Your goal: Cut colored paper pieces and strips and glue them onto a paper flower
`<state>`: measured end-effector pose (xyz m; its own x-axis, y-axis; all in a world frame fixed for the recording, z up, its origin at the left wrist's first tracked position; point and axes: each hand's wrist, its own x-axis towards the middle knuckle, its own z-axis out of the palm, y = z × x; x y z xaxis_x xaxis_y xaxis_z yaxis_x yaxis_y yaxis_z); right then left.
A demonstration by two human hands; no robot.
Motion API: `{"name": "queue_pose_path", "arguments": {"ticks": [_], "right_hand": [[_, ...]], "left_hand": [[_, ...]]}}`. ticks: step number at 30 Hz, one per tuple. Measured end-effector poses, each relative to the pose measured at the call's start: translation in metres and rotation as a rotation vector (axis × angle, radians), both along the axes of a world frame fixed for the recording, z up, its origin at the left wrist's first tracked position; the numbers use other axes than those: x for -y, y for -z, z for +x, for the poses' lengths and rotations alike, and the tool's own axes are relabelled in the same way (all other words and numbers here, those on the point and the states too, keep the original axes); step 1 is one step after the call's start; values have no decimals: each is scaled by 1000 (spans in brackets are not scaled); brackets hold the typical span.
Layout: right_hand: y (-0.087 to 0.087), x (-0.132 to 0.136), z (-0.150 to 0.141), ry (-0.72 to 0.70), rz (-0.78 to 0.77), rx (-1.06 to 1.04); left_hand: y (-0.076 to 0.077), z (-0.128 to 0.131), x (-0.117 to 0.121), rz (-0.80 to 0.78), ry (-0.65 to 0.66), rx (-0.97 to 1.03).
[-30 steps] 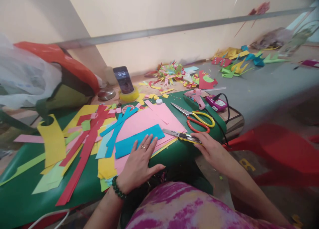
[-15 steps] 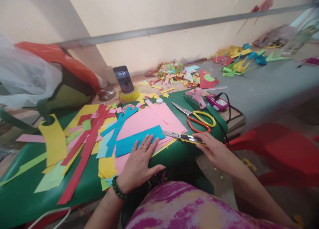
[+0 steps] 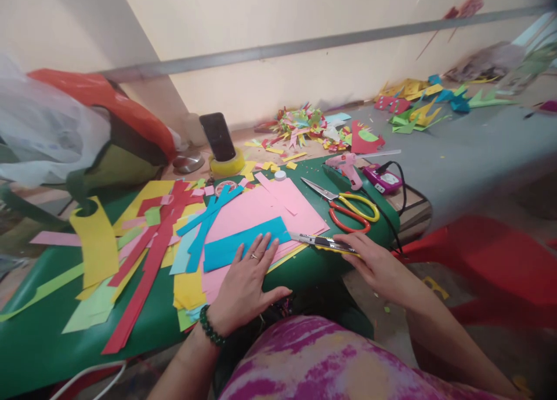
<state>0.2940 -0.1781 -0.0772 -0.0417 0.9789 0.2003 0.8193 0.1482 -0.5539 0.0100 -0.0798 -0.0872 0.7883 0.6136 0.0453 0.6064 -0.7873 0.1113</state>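
Note:
My left hand (image 3: 251,278) lies flat with fingers spread, its fingertips on a folded blue paper strip (image 3: 230,246). Under that strip is a stack of pink paper (image 3: 300,205), with yellow sheets showing at its lower edge. In my right hand (image 3: 374,263) is a utility knife (image 3: 324,241), its blade pointing left at the right end of the blue strip. Whether the blade touches the paper I cannot tell. Scissors (image 3: 343,205) with one red and one yellow handle lie just beyond the knife. Narrow blue strips (image 3: 209,223) cross each other left of the pink stack.
Red strips (image 3: 152,266) and yellow paper (image 3: 99,240) cover the left of the green surface (image 3: 26,353). A pink glue gun (image 3: 348,169) and a purple power socket (image 3: 383,179) sit at the right. A phone (image 3: 217,136) leans behind a yellow tape roll (image 3: 227,163). A red stool (image 3: 491,266) stands right.
The phone screen has gone from lit to dark. The view has shifted slightly; my left hand stays on the blue strip and the knife remains at its right end.

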Motion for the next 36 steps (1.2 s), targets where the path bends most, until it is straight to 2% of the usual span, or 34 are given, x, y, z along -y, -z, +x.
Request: {"name": "queue_pose_path", "arguments": {"ticks": [15, 21, 36], "right_hand": [[-3, -1, -1, -42, -14, -30], [1, -1, -2, -58, -1, -27], [1, 2, -35, -80, -8, -8]], "left_hand": [[-6, 3, -1, -74, -18, 3], [-8, 3, -1, -85, -16, -4], [-15, 7, 0, -145, -22, -38]]}}
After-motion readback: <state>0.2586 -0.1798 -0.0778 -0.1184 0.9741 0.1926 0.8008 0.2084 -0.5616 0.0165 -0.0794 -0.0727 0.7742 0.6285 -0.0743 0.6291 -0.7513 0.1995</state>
